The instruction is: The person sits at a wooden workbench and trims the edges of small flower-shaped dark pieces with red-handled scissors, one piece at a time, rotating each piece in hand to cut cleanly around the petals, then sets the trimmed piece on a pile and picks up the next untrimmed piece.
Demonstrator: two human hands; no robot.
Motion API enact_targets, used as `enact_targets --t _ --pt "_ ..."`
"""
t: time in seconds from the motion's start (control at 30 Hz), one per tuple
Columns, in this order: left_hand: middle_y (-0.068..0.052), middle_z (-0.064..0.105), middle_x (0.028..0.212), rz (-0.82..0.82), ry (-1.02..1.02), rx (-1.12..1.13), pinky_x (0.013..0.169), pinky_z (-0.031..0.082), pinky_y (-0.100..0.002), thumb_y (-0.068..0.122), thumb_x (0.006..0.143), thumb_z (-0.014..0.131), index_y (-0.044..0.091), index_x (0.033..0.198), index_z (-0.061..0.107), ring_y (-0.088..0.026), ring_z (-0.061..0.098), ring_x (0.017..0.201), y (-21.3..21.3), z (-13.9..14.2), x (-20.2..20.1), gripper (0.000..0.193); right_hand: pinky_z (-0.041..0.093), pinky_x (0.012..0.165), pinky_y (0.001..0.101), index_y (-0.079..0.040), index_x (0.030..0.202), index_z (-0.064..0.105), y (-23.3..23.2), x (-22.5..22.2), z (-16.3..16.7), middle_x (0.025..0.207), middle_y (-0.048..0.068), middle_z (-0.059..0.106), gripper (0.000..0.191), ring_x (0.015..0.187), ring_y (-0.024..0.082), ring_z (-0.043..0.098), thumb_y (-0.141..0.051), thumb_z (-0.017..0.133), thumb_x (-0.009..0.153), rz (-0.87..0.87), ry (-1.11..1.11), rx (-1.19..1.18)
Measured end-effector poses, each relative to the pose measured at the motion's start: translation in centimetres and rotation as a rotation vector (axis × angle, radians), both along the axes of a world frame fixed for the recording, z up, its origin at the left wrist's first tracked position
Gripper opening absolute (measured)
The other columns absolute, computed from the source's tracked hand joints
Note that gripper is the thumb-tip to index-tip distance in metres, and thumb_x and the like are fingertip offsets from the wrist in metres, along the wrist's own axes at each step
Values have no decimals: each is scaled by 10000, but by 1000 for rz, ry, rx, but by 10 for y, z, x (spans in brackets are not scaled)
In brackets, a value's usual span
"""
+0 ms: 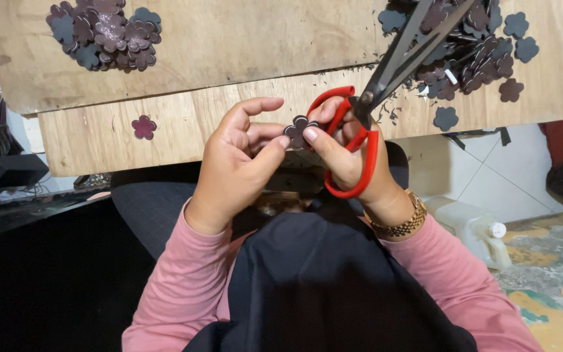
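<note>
Flower cutout (298,130) pinched by both hands' fingertips (284,141).

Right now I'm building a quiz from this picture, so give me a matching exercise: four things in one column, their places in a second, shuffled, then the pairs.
Things:
1. scissors
2. flower cutout
3. single maroon flower
4. plastic jug

Places:
A. alone on the lower board
B. on the tiled floor
C. pinched between fingertips of both hands
D. in the right hand

Pairs: 1-D, 2-C, 3-A, 4-B
</note>
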State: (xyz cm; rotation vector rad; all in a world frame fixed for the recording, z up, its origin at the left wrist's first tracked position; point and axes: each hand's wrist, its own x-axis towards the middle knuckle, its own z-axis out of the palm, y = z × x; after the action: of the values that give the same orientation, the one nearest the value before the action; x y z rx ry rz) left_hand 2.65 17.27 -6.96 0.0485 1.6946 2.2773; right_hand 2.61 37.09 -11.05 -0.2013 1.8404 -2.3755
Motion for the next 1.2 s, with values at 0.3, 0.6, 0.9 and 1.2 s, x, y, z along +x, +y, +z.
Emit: enact_targets --t 0.3,0.6,0.9,1.2 --pt "-59 677 1125 -45 77 45 951 529 -259 -27 991 651 -13 1167 606 -105 634 1040 4 -22 -2 182 499 932 283 -64 1145 517 -4 -1 1 1119 45 582 238 1041 118 586 8 699 1009 -27 39 -46" --pt "-45 697 1066 140 18 65 840 508 -227 -22 980 667 20 995 638 -70 610 922 4 -32 -6 53 579 770 278 -38 1103 537 6 0 -19 956 59 642 167 820 139 677 -91 671 1018 -96 -62 104" --pt "-82 716 984 178 -24 71 717 569 -233 -7 970 649 28 966 600 -85 662 835 3 -32 -7 61 549 708 246 -53 1076 537 14 0 -52 913 41 640 185 751 104 645 -81 706 1004 -142 -56 199" --pt "-164 709 1041 176 -52 220 772 615 -286 -58 988 605 22 1038 526 -202 745 960 4 -28 -8 123 483 605 226 -58 1036 540 15 -14 -66 844 22 620 155 649 83 587 -102 686 1005 -119 -103 64"
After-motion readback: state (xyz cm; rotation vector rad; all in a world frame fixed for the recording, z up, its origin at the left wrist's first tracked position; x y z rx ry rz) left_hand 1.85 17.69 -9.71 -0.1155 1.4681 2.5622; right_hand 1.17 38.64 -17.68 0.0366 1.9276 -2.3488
